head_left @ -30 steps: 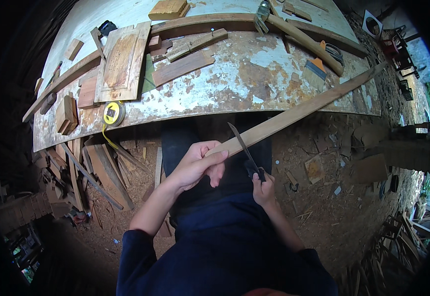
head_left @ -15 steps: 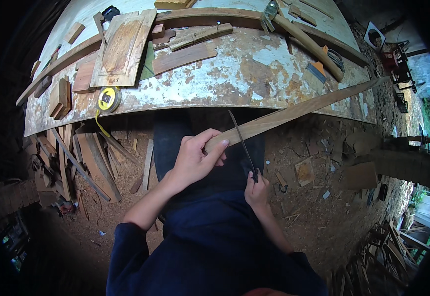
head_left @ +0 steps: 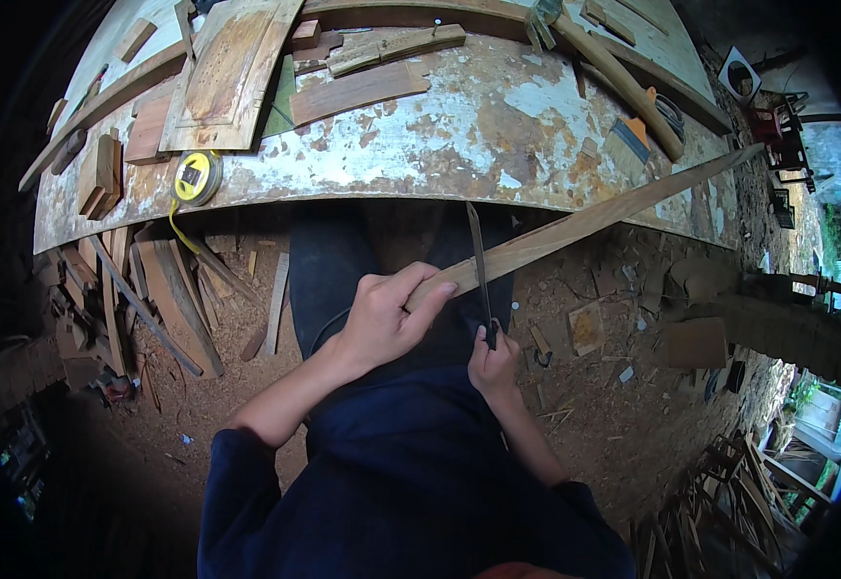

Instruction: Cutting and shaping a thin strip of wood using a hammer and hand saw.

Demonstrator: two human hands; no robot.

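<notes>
A long tapered wooden strip [head_left: 579, 224] slants from over my lap up to the right, its far part over the workbench's front edge. Near its lower end, my left hand [head_left: 388, 317] clamps it, thumb on top and fingers underneath. My right hand [head_left: 495, 363] is closed round the dark handle of a handsaw [head_left: 480, 261]. The saw's long narrow blade, seen almost edge-on, crosses the strip just right of my left thumb. I cannot tell how deep the blade sits in the wood.
On the worn workbench [head_left: 362, 179] lie a yellow tape measure [head_left: 197, 178], a wooden panel [head_left: 222, 82], a hammer [head_left: 623, 82], a wide scraper or brush [head_left: 630, 140] and offcuts. Wood pieces [head_left: 171, 294] lean below at left. Scraps and sawdust cover the floor.
The blade has turned more upright and shows a broader face, while my right hand has shifted slightly left and up. My left hand still grips the strip. The whole view has shifted a little.
</notes>
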